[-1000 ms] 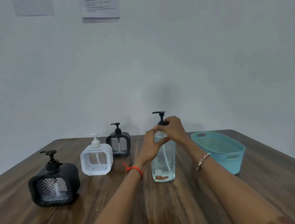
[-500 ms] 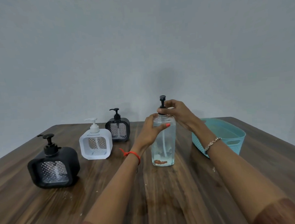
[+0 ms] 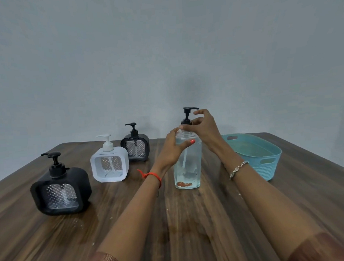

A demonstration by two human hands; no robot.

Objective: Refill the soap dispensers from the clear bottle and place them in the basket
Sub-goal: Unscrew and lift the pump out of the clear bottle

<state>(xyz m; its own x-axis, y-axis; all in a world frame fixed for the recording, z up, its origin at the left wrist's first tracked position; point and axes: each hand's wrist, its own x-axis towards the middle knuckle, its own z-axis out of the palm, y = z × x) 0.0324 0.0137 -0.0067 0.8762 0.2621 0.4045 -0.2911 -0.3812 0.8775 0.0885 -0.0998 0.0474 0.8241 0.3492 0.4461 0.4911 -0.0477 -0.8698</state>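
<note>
A tall clear bottle (image 3: 188,169) with liquid and a black pump top (image 3: 187,115) stands upright mid-table. My left hand (image 3: 173,148) grips its shoulder, thumb across the front. My right hand (image 3: 203,127) pinches the pump's black collar at the neck. Three square soap dispensers stand to the left: a black one (image 3: 60,191) nearest, a white one (image 3: 109,163) behind it, and another black one (image 3: 135,146) at the back. A teal basket (image 3: 267,162) sits to the right, with nothing in it.
The wooden table (image 3: 191,228) has a wet patch beside the near black dispenser and small drops around. A plain grey wall runs behind the table's far edge.
The pump head has turned, its nozzle pointing right now. My right hand has shifted its hold on the collar. The camera has tilted down, so the papers on the wall are out of view.
</note>
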